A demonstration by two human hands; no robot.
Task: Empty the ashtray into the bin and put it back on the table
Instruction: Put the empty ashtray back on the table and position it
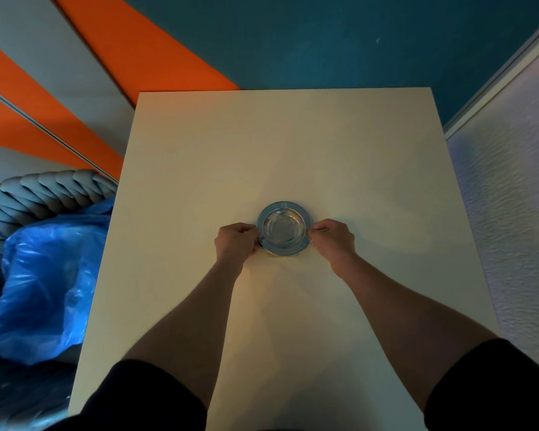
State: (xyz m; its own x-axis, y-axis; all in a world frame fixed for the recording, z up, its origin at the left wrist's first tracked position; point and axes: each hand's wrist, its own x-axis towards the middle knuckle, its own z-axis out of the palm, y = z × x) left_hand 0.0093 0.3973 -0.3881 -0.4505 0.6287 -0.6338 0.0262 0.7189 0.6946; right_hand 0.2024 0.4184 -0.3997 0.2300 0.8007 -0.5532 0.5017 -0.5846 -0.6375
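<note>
Dim, warm light falls on the tabletop (pixel 293 144), casting soft arm shadows toward 3 o'clock, while wide-angle distortion bends the edges and the corners sink into bluish, slightly blurred murk.

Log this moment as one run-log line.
stage: ashtray on table | left hand grips left rim | right hand grips right rim | bin at table's left, blue liner | ashtray looks empty
</note>
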